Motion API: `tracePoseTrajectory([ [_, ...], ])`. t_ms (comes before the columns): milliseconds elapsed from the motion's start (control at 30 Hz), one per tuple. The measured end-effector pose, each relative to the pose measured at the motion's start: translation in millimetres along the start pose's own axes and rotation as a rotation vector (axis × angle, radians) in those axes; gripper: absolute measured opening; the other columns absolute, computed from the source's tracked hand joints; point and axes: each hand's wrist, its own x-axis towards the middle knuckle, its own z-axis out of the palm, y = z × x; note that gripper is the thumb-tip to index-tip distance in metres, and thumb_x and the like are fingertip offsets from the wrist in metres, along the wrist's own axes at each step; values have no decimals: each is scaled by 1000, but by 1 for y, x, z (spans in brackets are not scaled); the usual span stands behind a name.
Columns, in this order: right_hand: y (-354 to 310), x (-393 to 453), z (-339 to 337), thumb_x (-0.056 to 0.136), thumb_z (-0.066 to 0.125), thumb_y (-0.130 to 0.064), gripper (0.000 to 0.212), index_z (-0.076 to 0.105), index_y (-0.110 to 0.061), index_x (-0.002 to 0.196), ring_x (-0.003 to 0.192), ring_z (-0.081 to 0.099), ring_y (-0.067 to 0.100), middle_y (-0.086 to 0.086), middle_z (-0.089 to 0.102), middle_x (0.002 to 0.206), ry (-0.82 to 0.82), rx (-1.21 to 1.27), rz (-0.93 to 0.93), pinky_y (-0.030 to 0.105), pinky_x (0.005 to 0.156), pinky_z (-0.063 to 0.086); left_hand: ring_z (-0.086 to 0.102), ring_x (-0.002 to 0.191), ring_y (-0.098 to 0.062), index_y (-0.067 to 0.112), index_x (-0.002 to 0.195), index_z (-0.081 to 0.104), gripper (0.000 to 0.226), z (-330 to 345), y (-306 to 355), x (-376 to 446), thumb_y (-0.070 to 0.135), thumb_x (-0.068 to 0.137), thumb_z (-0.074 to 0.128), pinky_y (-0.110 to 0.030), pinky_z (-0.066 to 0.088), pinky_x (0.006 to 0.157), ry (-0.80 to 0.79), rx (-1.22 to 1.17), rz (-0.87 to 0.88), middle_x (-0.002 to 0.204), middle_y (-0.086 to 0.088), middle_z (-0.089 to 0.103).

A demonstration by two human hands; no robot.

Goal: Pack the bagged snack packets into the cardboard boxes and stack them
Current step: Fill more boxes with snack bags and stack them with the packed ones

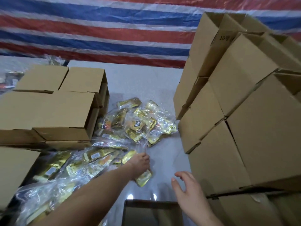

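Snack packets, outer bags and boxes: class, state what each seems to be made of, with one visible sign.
Snack packets: probably metallised foil film, shiny gold glare.
Outer bags: thin clear plastic, see-through with crinkled highlights.
Boxes: brown corrugated cardboard, matte faces and folded flaps.

A clear bag of gold packets (140, 128) is being pinched by the left hand (140, 162); the right hand (187, 191) is being held spread at five o'clock, above an open box (153, 212).

Red, white and blue striped tarp (97, 30) hanging behind, pale grey table surface (138, 79), dark blurred clutter (11, 79) far left
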Motion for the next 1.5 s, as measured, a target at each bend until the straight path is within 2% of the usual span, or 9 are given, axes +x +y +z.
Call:
tracePoseTrajectory([
  [133,-13,-1,-4,95,64,-21,4,65,-25,92,105,61,11,-11,64,102,25,176,104,5,80,37,47,120,-33,7,135,43,72,-28,5,-30,50,82,67,-47,32,113,29,-328,-139,128,-16,51],
  [233,-30,2,-15,95,64,-30,3,66,-30,94,106,62,6,-10,68,107,11,443,182,2,75,39,64,96,-28,15,124,44,63,-80,-18,-62,47,76,68,-31,47,76,205,-875,-318,106,-5,64],
  [400,-84,16,-48,54,69,-88,92,49,-46,133,130,51,4,-13,56,140,-202,871,43,34,113,36,66,90,3,36,101,58,31,-185,-51,-126,43,74,74,-12,50,75,600,-1645,-316,98,20,69],
  [533,-128,18,-65,51,73,-86,78,44,-71,122,123,52,-10,-28,50,138,-274,854,-162,14,92,48,68,98,-9,25,108,64,27,-234,-47,-153,43,88,66,-28,56,83,782,-1871,-382,106,-1,71],
  [733,-140,15,-84,71,83,-49,102,21,-35,151,122,51,-12,-36,59,125,-298,587,-328,8,91,45,67,95,-22,-2,115,62,20,-260,-40,-171,11,101,55,-32,55,87,643,-2442,-300,101,-15,68],
  [933,-130,0,-85,78,77,-36,78,26,-77,121,108,55,-19,-45,57,111,-266,375,-274,3,75,47,63,114,-13,15,119,66,66,-256,-33,-172,69,80,60,-36,46,105,417,-2049,-497,118,-1,70],
  [1100,-105,-13,-94,73,71,-32,85,37,-27,150,101,61,0,-15,59,121,-380,422,-183,20,80,48,46,133,-1,41,143,49,100,-205,-13,-186,100,66,27,-24,35,110,512,-2062,-486,145,22,49],
  [1333,-74,-35,-70,84,72,-45,63,50,-41,143,123,54,-2,-19,57,137,-817,-213,-240,23,108,41,42,138,-13,19,146,46,44,-64,77,-173,38,107,38,-19,28,110,182,-1522,-554,149,4,47],
  [1500,-76,-30,-31,81,55,-44,28,60,-42,108,89,66,17,-4,71,101,-1015,-535,-229,33,81,55,61,99,-21,12,104,62,32,-43,89,-163,32,108,37,-31,46,91,249,-1668,-622,101,-6,67],
])
